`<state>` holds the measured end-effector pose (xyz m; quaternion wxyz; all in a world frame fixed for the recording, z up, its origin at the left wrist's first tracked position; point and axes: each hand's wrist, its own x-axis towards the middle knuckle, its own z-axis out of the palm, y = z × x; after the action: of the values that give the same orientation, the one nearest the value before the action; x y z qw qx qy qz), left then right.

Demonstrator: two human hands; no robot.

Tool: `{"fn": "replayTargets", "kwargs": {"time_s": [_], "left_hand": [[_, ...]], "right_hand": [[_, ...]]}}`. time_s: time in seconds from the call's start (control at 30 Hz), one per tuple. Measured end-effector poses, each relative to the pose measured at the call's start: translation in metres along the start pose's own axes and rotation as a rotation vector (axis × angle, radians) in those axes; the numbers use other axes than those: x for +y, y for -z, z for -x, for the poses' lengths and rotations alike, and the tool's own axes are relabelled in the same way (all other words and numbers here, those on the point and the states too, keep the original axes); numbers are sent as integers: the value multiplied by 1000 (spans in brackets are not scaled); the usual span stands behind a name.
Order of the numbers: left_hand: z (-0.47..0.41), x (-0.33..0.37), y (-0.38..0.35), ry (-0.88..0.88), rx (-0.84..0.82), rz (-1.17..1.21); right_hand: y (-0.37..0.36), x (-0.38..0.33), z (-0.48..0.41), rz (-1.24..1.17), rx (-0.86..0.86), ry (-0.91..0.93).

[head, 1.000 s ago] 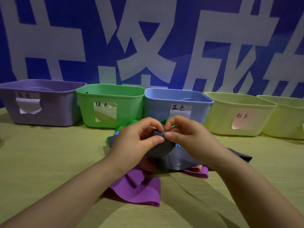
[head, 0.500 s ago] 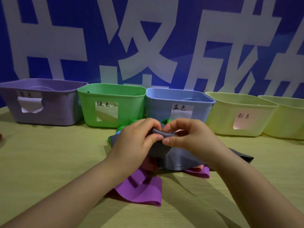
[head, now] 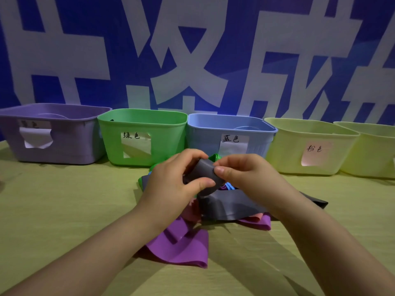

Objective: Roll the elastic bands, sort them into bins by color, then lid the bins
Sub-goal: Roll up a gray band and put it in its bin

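Note:
A dark grey elastic band (head: 202,171) is held up over a heap of bands, its end wound into a short roll. My left hand (head: 171,184) grips the roll with thumb under and fingers over. My right hand (head: 241,174) pinches the roll's right edge. The grey band's loose tail (head: 233,206) trails down onto the heap, where a purple band (head: 181,246), pink, blue and green bands lie. Behind stand a purple bin (head: 53,135), a green bin (head: 141,133), a blue bin (head: 230,133) and two pale yellow bins (head: 307,144), all without lids on top.
The yellow-green table (head: 53,210) spreads to both sides of the heap. A blue wall with large white characters stands right behind the bins. Paper labels hang on the bin fronts. A round shape, perhaps a lid, shows inside the purple and blue bins.
The grey band's end has been wound further, from a small pinched fold into a thicker roll. Both hands stayed over the heap, turning the roll.

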<state>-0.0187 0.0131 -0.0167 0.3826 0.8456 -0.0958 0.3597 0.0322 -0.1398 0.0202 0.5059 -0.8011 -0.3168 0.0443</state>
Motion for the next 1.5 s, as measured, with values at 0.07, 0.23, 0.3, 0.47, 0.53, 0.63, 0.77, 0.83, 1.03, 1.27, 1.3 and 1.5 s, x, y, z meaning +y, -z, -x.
{"fn": "replayTargets", "kwargs": {"time_s": [0.07, 0.23, 0.3, 0.47, 0.53, 0.63, 0.77, 0.83, 1.03, 1.27, 1.3, 1.5], "left_hand": [[2, 1, -4, -54, 71, -100], [3, 0, -10, -123, 108, -271], [2, 0, -7, -151, 130, -339], [-1, -2, -2, -227, 143, -425], [-2, -4, 0, -260, 140, -447], [-2, -4, 1, -326, 135, -461], [-1, -3, 0, -371, 120, -409], [0, -1, 1, -359, 121, -378], [1, -1, 0, -331, 117, -231], [-2, -10, 5, -443, 73, -237], [-2, -11, 5, -465, 64, -248], [-3, -10, 7, -518, 62, -279]], "right_hand": [[-5, 0, 0, -110, 15, -47], [-26, 2, 1, -513, 35, -212], [-32, 3, 2, -571, 34, -228], [-33, 4, 2, -591, 7, -235], [-29, 3, 2, -574, 7, -258], [-24, 3, 2, -542, 11, -273], [-21, 3, 5, -515, -77, -213], [-20, 3, 5, -528, -89, -185], [-22, 5, 2, -612, -112, -117], [-25, 4, 2, -675, -148, -71], [-24, 4, 2, -669, -151, -76], [-17, 3, 2, -584, -177, -176]]}}
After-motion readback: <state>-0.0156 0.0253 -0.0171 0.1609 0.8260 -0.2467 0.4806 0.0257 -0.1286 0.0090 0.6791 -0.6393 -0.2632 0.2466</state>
